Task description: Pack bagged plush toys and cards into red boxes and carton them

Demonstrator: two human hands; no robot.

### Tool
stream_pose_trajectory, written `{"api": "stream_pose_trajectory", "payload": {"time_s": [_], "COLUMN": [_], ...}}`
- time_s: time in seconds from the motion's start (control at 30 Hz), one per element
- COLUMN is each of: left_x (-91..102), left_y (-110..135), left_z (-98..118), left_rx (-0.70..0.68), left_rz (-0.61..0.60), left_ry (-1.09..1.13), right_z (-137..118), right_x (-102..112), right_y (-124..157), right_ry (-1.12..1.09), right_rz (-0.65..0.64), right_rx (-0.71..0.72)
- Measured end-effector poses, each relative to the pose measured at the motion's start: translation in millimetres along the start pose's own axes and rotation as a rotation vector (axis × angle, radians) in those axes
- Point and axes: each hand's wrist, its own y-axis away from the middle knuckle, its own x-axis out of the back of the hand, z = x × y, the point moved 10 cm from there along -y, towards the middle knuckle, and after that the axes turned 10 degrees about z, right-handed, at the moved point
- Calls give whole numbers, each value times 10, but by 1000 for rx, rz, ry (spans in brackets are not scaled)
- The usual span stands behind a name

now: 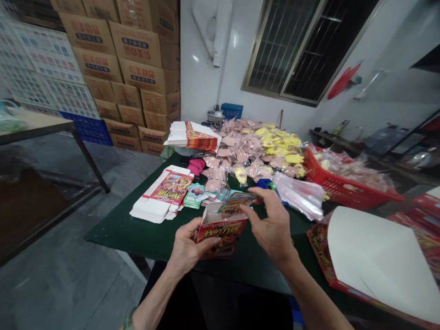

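The right hand is closed in a pinch on a card pack at the mouth of the box, which is gripped by the left hand at the tabletop edge. Insertion is judged in hand; alignment with the opening is called for.

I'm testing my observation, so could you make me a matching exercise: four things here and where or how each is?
1. open box
2. printed packet
3. red basket
4. blue crate

A. in the right hand
B. beside stacked brown cartons
C. in the left hand
D. holding bagged pink items

Pairs: 1-C, 2-A, 3-D, 4-B
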Motion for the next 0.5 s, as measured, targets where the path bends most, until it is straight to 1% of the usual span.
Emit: {"api": "stream_pose_trajectory", "payload": {"time_s": [0.03,0.1,0.17,0.2,0.3,0.4,0.5], "left_x": [-9,-21,-13,-8,4,8,-32], "left_y": [2,8,12,13,10,8,25], "left_z": [-6,-22,-36,-41,-2,111,172], "left_rx": [4,7,-2,-8,-59,-175,-264], "left_rz": [-9,-24,-22,-19,3,48,68], "left_ry": [6,11,2,-2,47,164,193], "right_z": [-32,-160,-300,-343,-364,-312,-245], "right_x": [24,44,18,9,-17,-93,-94], "right_y": [10,32,66,85,168,300,356], "right_ry": [21,79,111,118,118,87,48], "right_rz": [17,35,13,2,-32,-103,-76], "right_rx": [26,126,231,259,284,287,237]}}
